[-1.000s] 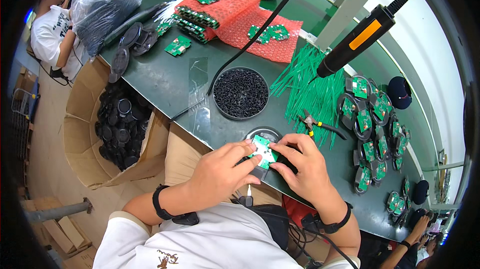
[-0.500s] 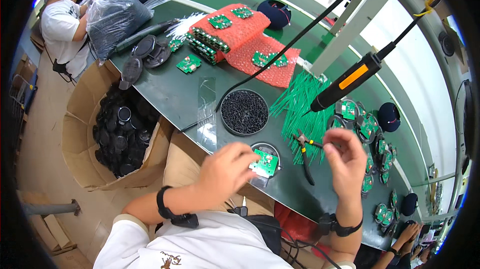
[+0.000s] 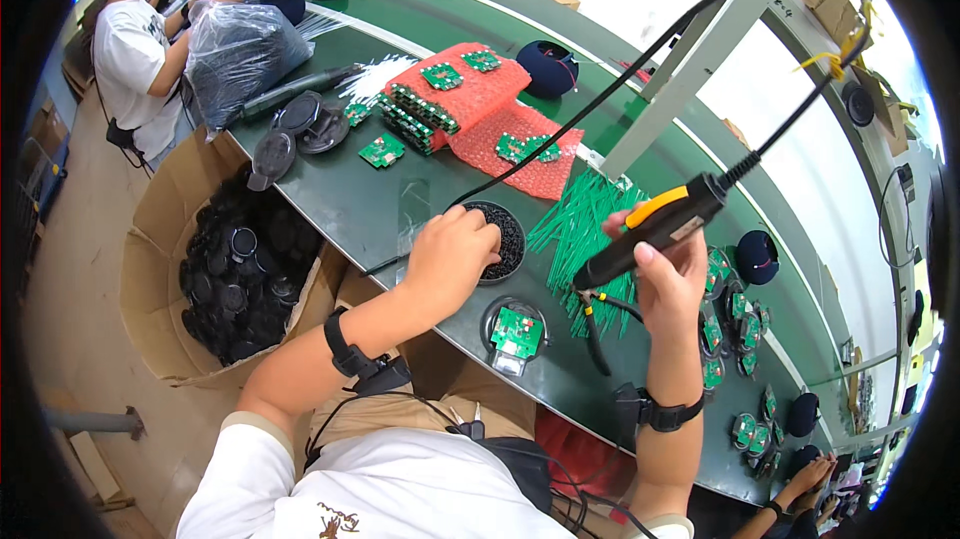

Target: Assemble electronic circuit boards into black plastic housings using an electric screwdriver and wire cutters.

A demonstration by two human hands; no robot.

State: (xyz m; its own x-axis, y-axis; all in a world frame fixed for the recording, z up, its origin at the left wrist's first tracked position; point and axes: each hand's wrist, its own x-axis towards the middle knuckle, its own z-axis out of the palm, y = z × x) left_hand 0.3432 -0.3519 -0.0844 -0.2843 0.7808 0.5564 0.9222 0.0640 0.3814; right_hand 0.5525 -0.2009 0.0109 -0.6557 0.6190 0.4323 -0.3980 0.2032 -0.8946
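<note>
My right hand (image 3: 675,289) is wrapped round a black electric screwdriver (image 3: 655,234) with an orange strip, hanging on a cord. Its tip points down and left, above the pliers. Over a round dish of small black screws (image 3: 512,244) is my left hand (image 3: 450,261), its fingers bent together into the screws; the fingertips are partly hidden, so I cannot tell what they pinch. Just nearer to me, a green circuit board (image 3: 517,331) sits in a round dark housing (image 3: 490,317) on the table. Neither hand touches it.
Thin green strips (image 3: 565,249) and pliers (image 3: 596,339) lie right of the dish. Boards on red bubble wrap (image 3: 490,89) stand behind. A carton (image 3: 150,289) of black housings is at left; finished-looking housings with boards (image 3: 745,324) lie at right. A co-worker (image 3: 135,49) stands far left.
My right hand has taken hold of the hanging screwdriver and drawn its tip down and left. My left hand has left the circuit board and moved up to the screw dish.
</note>
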